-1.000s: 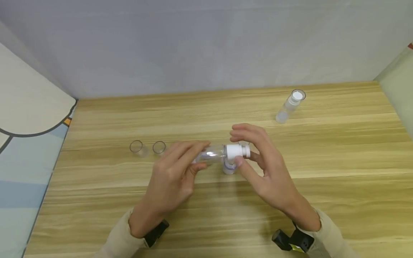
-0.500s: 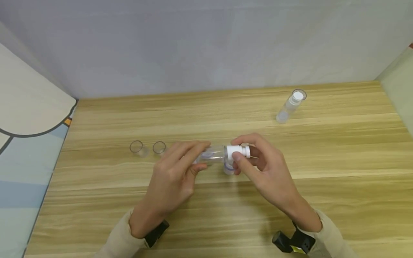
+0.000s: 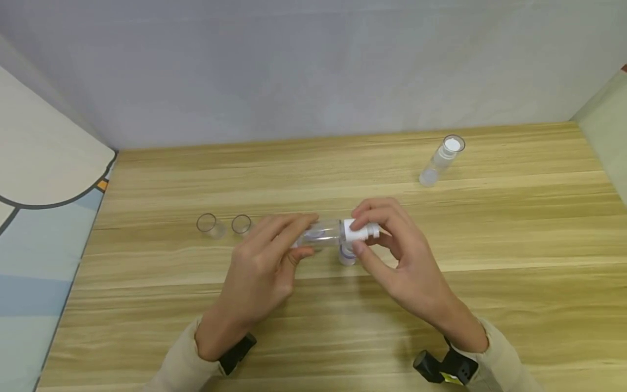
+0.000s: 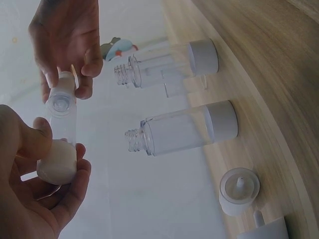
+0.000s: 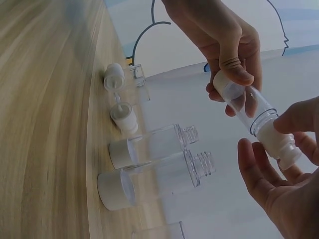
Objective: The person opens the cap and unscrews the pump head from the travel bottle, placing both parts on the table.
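Left hand (image 3: 262,267) grips clear bottle (image 3: 324,234) sideways above desk (image 3: 313,348); right hand (image 3: 404,256), half-curled, pinches white pump top (image 3: 360,235); thumb just slid lower, fingers rolled over it; likely mid-twist.

No text, label, brand, number or sign is legible in any view. Yellow patch (image 3: 452,378) on right-wrist device (image 3: 461,365): any marking too small to read.

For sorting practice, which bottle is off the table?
The pump bottle held between left hand and right hand; two open bottles and the far-right bottle stand on the table.
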Available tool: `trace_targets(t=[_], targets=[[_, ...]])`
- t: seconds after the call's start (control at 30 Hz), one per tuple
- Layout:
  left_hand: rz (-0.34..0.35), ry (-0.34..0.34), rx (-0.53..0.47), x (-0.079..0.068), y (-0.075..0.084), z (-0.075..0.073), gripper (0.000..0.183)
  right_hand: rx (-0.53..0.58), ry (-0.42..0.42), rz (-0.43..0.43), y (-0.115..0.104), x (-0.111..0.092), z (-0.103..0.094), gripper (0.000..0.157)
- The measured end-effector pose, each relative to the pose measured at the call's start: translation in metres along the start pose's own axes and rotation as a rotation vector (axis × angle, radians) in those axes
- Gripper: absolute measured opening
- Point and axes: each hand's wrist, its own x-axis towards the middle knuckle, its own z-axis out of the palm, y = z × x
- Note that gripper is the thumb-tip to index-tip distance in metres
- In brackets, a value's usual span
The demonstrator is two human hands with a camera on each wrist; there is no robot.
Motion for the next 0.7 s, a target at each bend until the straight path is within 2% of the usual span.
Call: trace_targets(t=[0.2, 0.43, 0.6, 0.7], targets=[[-0.005, -0.007, 0.001, 0.0003, 0.0004, -0.0004, 0.039, -0.028, -0.002, -0.018, -0.0018, -0.001, -0.0021, 0.026], [0.013, 0.004, -0.012, -0.0002, -0.0005, 0.0013, 0.04, -0.032, 0.019, 0.05, -0.0008, 0.0005, -0.0041, 0.036], [0.003, -0.007, -0.013, -0.0012, -0.0009, 0.0033, 0.04, -0.089, 0.012, 0.105, 0.0036, -0.0003, -0.0033, 0.025], [-0.009, -0.012, -0.014, -0.0018, -0.0009, 0.0042, 0.041, -0.094, 0.021, 0.109, 0.0048, -0.0004, -0.0029, 0.019]])
